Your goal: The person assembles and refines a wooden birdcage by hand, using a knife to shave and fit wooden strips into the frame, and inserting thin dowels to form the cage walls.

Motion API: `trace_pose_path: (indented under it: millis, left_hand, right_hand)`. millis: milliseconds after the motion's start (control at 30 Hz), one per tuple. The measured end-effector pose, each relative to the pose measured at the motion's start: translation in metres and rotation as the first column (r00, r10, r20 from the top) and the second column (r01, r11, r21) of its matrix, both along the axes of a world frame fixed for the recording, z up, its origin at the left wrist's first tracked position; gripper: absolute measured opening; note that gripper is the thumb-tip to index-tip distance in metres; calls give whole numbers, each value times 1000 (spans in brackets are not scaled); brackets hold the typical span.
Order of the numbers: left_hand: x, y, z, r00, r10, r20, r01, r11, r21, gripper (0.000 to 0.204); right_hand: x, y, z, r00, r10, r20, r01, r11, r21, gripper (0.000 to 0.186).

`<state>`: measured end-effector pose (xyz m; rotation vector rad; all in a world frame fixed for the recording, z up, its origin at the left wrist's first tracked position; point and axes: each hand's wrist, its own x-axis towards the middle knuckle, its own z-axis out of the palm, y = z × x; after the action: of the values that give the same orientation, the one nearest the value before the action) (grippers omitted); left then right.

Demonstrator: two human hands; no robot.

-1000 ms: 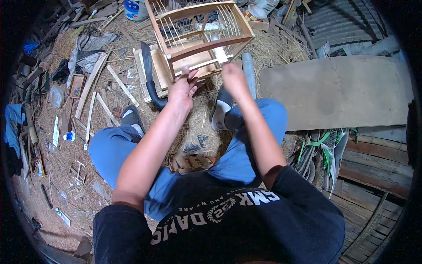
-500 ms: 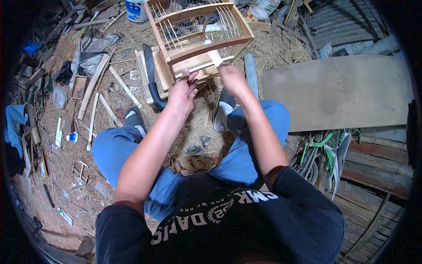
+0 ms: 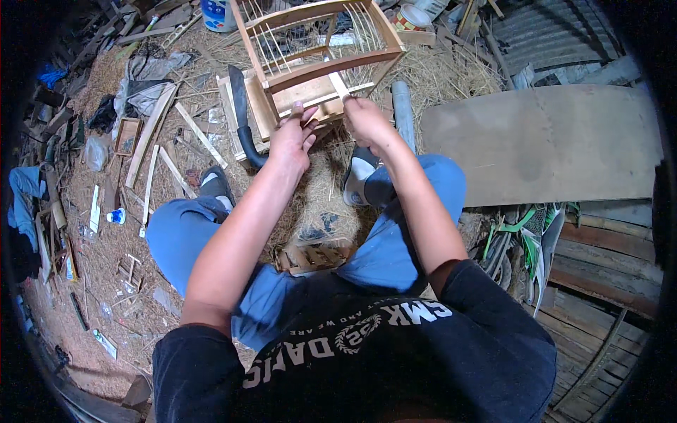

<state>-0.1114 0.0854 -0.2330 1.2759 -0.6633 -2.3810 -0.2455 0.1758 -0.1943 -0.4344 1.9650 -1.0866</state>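
Observation:
A wooden cage frame (image 3: 331, 70) with thin upright sticks stands ahead of me on a low wooden box or bench. My left hand (image 3: 290, 141) grips the left end of a pale wooden rail (image 3: 326, 102) along the cage's near lower edge, fingers bent over it. My right hand (image 3: 368, 121) is closed round a flat, pale strip (image 3: 338, 84), which points up and away against the cage front. Whether the strip is wood or a tool, I cannot make out. Left of the cage lies a machete (image 3: 241, 113), its black curved handle close to my left wrist.
Loose wooden slats (image 3: 151, 137) and a small wooden tray (image 3: 127, 136) lie on the straw-strewn floor at left. A large brown board (image 3: 543, 148) is on the right, beside a grey pipe (image 3: 403, 113). A paint bucket (image 3: 218, 15) stands behind the cage.
My right hand has shifted slightly left and nearer the rail, and the strip in it has moved down a little. The left hand stays at the rail.

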Motion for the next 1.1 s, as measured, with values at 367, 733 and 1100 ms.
trace_pose_path:
  millis: [367,733,1100]
  left_hand:
    - [0,-6,-5,1000,-9,8,9,1000,17,43]
    - [1,-4,-3,1000,-12,6,12,999,30,44]
    - [-2,1,7,1000,-4,11,4,1000,19,35]
  right_hand:
    - [-11,5,17,873,87,480,-45,994,-100,36]
    - [0,2,-10,735,139,-663,-98,990,99,46]
    - [-18,4,12,758,142,636,-99,990,-103,38]
